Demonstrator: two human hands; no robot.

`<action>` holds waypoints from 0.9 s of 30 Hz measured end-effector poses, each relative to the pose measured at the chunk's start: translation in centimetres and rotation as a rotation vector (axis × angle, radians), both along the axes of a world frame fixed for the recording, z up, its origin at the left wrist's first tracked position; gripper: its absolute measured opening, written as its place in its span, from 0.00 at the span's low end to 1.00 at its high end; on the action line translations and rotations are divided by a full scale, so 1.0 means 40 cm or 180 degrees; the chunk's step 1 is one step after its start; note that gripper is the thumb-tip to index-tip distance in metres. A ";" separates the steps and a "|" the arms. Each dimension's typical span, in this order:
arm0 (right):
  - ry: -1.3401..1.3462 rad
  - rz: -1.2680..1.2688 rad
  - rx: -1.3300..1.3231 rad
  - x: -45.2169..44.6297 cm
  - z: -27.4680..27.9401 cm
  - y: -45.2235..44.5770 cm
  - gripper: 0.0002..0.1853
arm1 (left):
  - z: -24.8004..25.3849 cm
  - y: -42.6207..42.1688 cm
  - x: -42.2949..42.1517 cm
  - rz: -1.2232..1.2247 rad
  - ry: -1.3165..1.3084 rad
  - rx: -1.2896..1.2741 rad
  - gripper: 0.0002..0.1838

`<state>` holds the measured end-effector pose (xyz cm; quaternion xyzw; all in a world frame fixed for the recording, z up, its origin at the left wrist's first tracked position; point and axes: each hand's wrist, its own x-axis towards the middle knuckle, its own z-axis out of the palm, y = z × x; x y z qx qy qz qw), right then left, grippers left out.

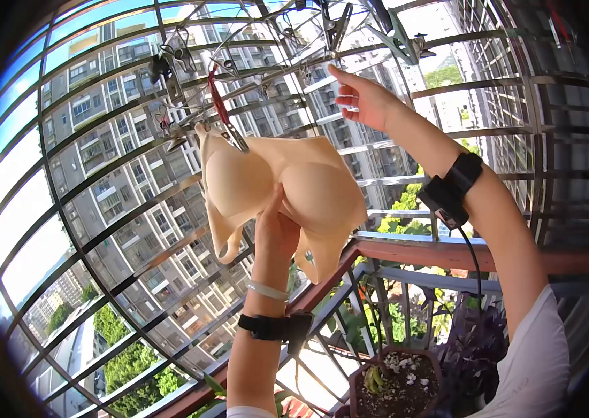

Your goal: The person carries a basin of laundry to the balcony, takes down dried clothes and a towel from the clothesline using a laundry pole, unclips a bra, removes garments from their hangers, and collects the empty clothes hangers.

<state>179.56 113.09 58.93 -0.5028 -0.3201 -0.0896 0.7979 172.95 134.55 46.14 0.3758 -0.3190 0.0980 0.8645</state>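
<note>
My left hand holds a beige bra from below, its thumb pressed on the front between the two cups. The bra's straps hang down beneath the cups. Above its upper edge dangles a red-handled clip, whose metal jaw overlaps the fabric; I cannot tell whether it grips the bra. My right hand is raised at the upper right, apart from the bra, with the thumb stretched out and the other fingers partly bent. Something white shows at its fingers. Nearest to it is a dark clip on the hanging rack.
More clips dangle from the rack overhead. A metal window grille curves around, with apartment buildings beyond. Below are a reddish rail, a planter with soil and a purple-leaved plant. Both arms wear black straps; a cable hangs from the right one.
</note>
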 end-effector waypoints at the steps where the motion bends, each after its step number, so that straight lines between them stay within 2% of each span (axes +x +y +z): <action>1: 0.0055 0.0000 -0.0122 0.017 -0.028 0.034 0.16 | -0.010 0.013 -0.002 0.0025 -0.0011 -0.0017 0.16; 3: -0.0432 -0.0221 -0.0717 0.007 -0.057 0.123 0.15 | -0.030 0.036 -0.003 0.0301 -0.0038 0.0080 0.15; 5: -0.1961 -0.0808 -0.1267 0.008 -0.041 0.224 0.16 | -0.035 0.045 -0.021 0.0557 -0.0051 0.0081 0.16; 7: -0.2200 -0.0693 -0.1148 0.047 0.015 0.339 0.21 | -0.036 0.052 -0.043 0.0809 -0.0057 0.0126 0.16; 9: -0.1899 -0.1387 -0.1017 -0.011 0.043 0.410 0.23 | -0.033 0.064 -0.071 0.1038 0.0129 0.0285 0.16; 10: -0.1857 -0.0306 -0.1146 -0.018 0.061 0.418 0.25 | -0.028 0.067 -0.088 0.1072 0.0119 0.0283 0.16; 11: -0.2289 -0.0052 -0.0670 -0.017 0.083 0.455 0.29 | -0.024 0.068 -0.106 0.0979 0.0090 0.0141 0.16; 13: -0.1512 -0.0463 -0.0730 -0.031 0.118 0.492 0.30 | -0.022 0.077 -0.126 0.0923 0.0041 -0.0032 0.17; 14: -0.1453 -0.0491 -0.0827 -0.070 0.114 0.476 0.29 | -0.023 0.084 -0.132 0.1029 0.0100 -0.0031 0.17; 16: -0.2080 -0.0626 -0.0900 -0.054 0.133 0.489 0.24 | -0.025 0.098 -0.150 0.1196 0.0181 -0.0039 0.16; 18: -0.1839 -0.0625 -0.0950 -0.057 0.139 0.501 0.21 | -0.026 0.113 -0.172 0.1239 0.0122 -0.0042 0.16; 20: -0.1783 -0.0174 -0.0399 -0.084 0.133 0.512 0.17 | -0.032 0.123 -0.184 0.1241 0.0078 -0.0019 0.15; 21: -0.1281 0.0334 -0.0180 -0.095 0.127 0.510 0.15 | -0.039 0.133 -0.194 0.1333 0.0130 -0.0003 0.15; 24: -0.0739 0.0485 -0.0538 -0.131 0.125 0.483 0.14 | -0.065 0.148 -0.254 0.1427 0.0174 0.0074 0.14; 27: -0.0548 0.1306 -0.1085 -0.145 0.059 0.444 0.30 | -0.126 0.146 -0.391 0.1644 0.0475 0.0335 0.12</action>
